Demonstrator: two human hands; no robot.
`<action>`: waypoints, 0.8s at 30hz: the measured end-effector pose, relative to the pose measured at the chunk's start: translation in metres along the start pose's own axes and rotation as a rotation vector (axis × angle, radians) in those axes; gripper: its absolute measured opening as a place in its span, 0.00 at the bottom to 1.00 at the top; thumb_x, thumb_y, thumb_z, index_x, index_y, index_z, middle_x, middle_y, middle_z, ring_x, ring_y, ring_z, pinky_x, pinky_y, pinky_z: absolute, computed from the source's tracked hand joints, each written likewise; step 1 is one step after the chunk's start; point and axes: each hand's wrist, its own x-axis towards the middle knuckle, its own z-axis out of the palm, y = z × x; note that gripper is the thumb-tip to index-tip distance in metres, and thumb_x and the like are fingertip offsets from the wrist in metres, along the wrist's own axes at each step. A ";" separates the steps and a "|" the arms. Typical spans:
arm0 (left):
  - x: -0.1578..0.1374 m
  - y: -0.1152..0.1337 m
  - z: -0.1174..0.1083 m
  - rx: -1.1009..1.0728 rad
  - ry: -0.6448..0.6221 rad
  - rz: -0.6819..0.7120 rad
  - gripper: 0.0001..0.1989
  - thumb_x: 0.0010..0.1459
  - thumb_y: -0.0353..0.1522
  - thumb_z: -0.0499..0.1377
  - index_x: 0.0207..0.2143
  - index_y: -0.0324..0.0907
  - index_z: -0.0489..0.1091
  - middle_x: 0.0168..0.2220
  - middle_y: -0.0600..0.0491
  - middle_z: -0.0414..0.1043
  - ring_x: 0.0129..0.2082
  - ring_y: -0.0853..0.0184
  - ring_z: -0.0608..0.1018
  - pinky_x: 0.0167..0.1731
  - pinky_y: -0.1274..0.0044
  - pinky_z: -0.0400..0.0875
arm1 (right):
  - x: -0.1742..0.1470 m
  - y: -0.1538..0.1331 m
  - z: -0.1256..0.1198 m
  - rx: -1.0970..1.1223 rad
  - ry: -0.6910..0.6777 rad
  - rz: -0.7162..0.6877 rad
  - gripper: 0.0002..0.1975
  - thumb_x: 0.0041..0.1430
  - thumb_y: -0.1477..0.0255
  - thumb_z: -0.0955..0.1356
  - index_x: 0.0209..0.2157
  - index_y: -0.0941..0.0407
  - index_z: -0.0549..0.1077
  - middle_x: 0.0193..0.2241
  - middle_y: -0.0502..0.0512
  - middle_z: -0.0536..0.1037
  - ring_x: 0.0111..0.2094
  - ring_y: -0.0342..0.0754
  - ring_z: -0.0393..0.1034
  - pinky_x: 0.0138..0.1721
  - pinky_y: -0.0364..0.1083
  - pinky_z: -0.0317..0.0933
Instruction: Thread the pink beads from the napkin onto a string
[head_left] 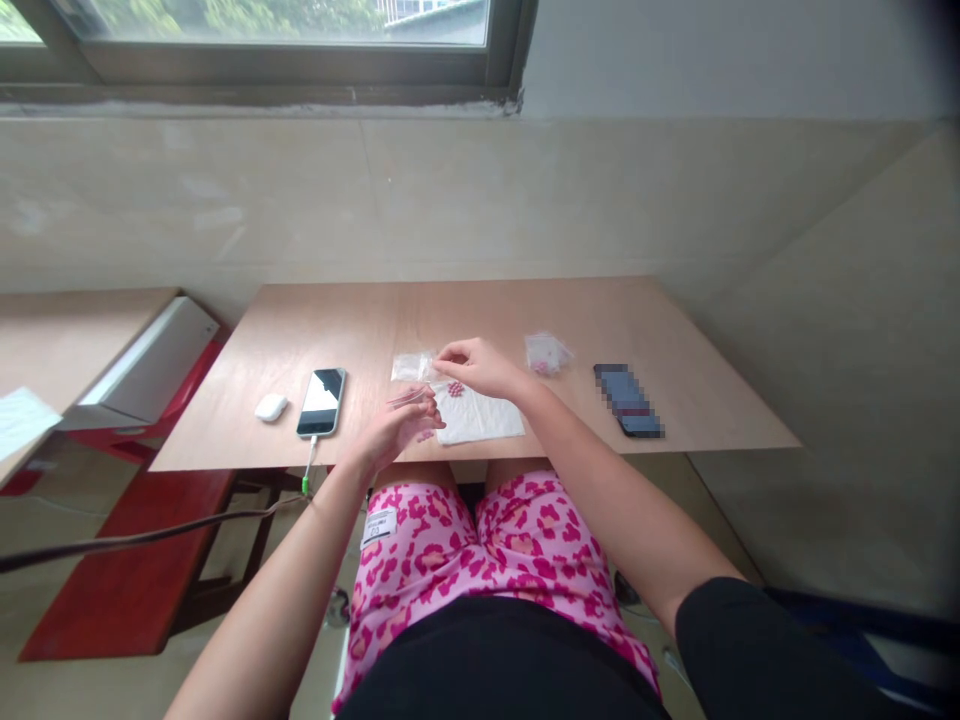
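Note:
Over the near middle of the table, my left hand (pixel 401 428) is closed with curled fingers, and a looped thin cord (pixel 409 397) shows at its fingertips. My right hand (pixel 484 370) reaches in from the right, thumb and fingers pinched together; whatever is between them is too small to make out. Just below the right hand lies a small cluster of pinkish-red beads (pixel 455 389) on a white tissue (pixel 484 420). A few more pink beads (pixel 425 436) are beside the left hand. A clear plastic bag (pixel 411 367) lies flat behind both hands.
Another clear bag (pixel 546 353) with pink bits inside lies right of my hands, near a dark phone (pixel 630 402). To the left are a phone (pixel 322 402) on a charging cable (pixel 306 482) and a white earbud case (pixel 271 407). A red bench (pixel 135 560) stands lower left.

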 end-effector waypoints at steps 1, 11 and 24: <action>0.000 0.001 0.000 -0.008 -0.004 0.002 0.09 0.60 0.28 0.67 0.44 0.41 0.74 0.37 0.52 0.74 0.37 0.65 0.80 0.43 0.70 0.76 | -0.002 0.006 -0.001 0.019 0.031 0.012 0.11 0.62 0.66 0.70 0.36 0.59 0.81 0.31 0.54 0.81 0.30 0.44 0.73 0.30 0.41 0.64; 0.003 0.001 0.000 -0.085 0.028 0.079 0.09 0.57 0.27 0.66 0.41 0.39 0.73 0.34 0.53 0.72 0.35 0.65 0.78 0.40 0.72 0.74 | -0.049 0.057 0.051 0.318 -0.201 0.232 0.11 0.58 0.71 0.70 0.40 0.58 0.82 0.36 0.56 0.83 0.32 0.45 0.75 0.31 0.41 0.67; 0.004 -0.001 0.001 -0.088 0.062 0.087 0.08 0.57 0.26 0.66 0.41 0.39 0.74 0.34 0.53 0.72 0.37 0.66 0.78 0.41 0.74 0.73 | -0.061 0.064 0.102 0.698 -0.105 0.297 0.16 0.58 0.59 0.75 0.37 0.59 0.83 0.35 0.56 0.83 0.29 0.41 0.70 0.31 0.40 0.64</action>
